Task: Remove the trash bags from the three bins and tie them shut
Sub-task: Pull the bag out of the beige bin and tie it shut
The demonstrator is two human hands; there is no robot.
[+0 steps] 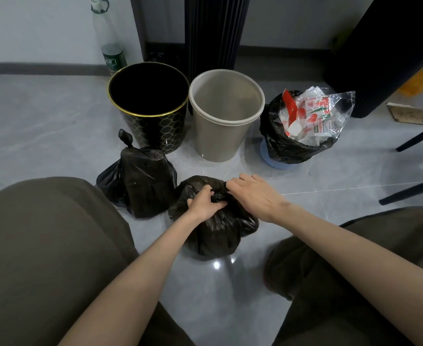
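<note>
A black front bag [218,236] sits on the floor [43,121] between the knees. The left hand [204,204] has a tight grip round its bunched top. The right hand [253,193] pinches the same top from the other side. A tied bag [145,186] stands just beside it. Behind are a black bin [153,128] and a tan bin [220,138] with no bags inside. The blue bin [276,162] holds a full bag [280,143].
</note>
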